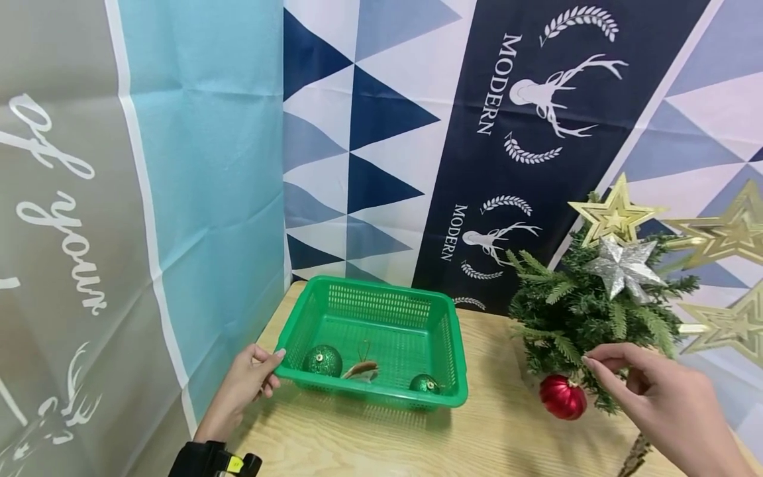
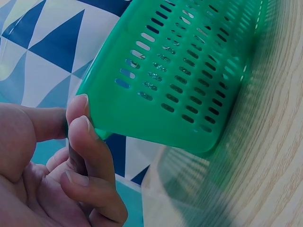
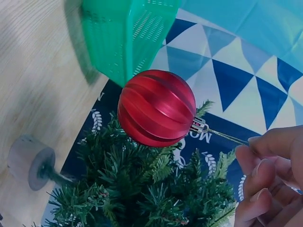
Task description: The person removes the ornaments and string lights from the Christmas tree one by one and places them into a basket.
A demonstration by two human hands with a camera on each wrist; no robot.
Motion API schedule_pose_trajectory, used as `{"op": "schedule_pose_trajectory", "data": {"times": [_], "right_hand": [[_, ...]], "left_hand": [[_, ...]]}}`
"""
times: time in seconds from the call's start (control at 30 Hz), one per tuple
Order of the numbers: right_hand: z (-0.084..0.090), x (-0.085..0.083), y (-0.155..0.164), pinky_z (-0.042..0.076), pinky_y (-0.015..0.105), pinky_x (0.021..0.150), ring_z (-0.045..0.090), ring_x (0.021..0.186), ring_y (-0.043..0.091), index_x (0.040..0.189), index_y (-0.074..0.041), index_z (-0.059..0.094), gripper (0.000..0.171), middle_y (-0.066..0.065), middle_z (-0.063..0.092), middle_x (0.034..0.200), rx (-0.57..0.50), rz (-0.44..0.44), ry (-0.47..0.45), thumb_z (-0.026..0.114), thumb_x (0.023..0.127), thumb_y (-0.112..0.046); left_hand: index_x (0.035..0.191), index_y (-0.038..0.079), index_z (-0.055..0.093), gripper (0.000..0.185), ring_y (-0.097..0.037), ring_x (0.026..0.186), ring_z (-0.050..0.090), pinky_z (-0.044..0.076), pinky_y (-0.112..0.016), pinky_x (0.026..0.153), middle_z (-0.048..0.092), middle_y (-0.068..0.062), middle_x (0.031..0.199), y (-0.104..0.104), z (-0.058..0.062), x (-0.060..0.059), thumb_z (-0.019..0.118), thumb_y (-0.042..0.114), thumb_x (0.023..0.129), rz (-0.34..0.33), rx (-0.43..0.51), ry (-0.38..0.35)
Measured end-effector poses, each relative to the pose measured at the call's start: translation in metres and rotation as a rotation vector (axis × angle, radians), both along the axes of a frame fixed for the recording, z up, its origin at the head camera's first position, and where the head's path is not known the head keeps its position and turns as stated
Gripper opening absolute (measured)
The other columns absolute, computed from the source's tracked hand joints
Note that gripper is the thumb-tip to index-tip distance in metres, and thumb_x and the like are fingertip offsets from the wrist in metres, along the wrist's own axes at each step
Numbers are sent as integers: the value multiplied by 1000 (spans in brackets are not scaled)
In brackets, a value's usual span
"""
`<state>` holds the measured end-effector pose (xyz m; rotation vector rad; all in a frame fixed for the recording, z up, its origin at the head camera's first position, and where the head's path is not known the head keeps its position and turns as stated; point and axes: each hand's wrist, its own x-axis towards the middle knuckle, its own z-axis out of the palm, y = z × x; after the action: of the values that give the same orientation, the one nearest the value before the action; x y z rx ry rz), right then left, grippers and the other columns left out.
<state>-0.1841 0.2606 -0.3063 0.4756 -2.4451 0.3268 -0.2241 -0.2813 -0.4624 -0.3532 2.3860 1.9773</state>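
The head view is bright, both wrist views dimmer.

Person, both hands bare. Left hand (image 1: 243,381) between seven and eight o'clock of head view. On its wrist, toward lower edge, wide black band (image 1: 195,460) with dull surface. At three o'clock side of band, small yellow patch (image 1: 235,464); just beside it, short black rounded piece (image 1: 253,462), similar to small cylinder. Marking on patch too small for reading. Right hand (image 1: 670,391) at four o'clock: slim fingers. Nails in left wrist view smooth, ends rounded.
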Motion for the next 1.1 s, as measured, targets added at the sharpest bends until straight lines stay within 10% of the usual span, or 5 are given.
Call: {"op": "schedule_pose_trajectory", "data": {"times": [1.1], "right_hand": [[-5,-5,-12,28,25,47,35,47,0,95,-22,74,11,-19,43,57,-4,-23,-92,80,91,-14]], "left_hand": [[101,4,42,38,-16,53,56,34,-28,48,63,-8,67,-1,2,-1,62,35,105,12,1,-32]]}}
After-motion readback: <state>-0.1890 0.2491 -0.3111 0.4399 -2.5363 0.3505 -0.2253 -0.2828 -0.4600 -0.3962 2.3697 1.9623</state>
